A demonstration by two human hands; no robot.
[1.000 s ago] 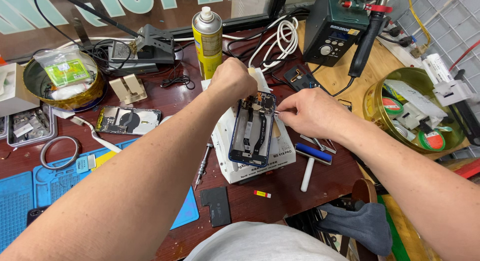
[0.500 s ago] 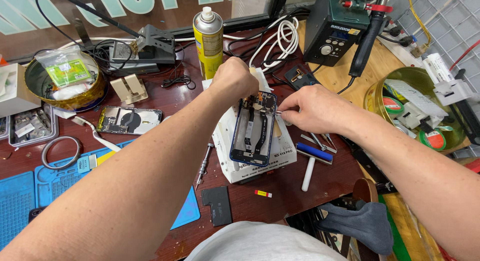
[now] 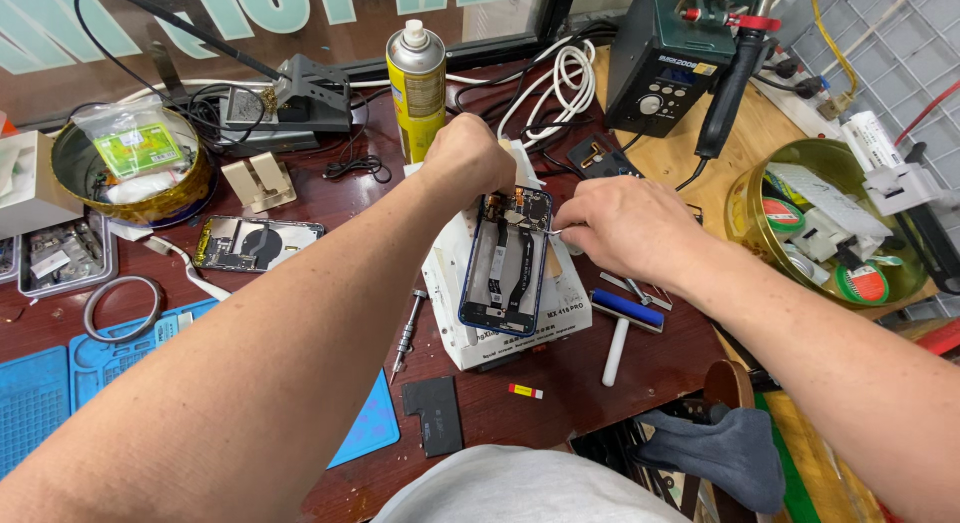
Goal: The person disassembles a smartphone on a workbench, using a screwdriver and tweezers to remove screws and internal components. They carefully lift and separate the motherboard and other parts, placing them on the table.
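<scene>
Workbench (image 3: 640,373): 2 hands on phone (image 3: 505,273)

A dark red bench (image 3: 620,383) carries a white block (image 3: 520,328), spray can (image 3: 417,83), blue mat (image 3: 60,383), roller (image 3: 622,323), screwdriver (image 3: 407,333) and black plate (image 3: 433,415).

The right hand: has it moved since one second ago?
Yes. The right hand has shifted left, toward the top of the opened phone, judged against the white block beneath it.

Both hands (image 3: 470,155) (image 3: 615,226) on opened phone (image 3: 505,265)
</scene>
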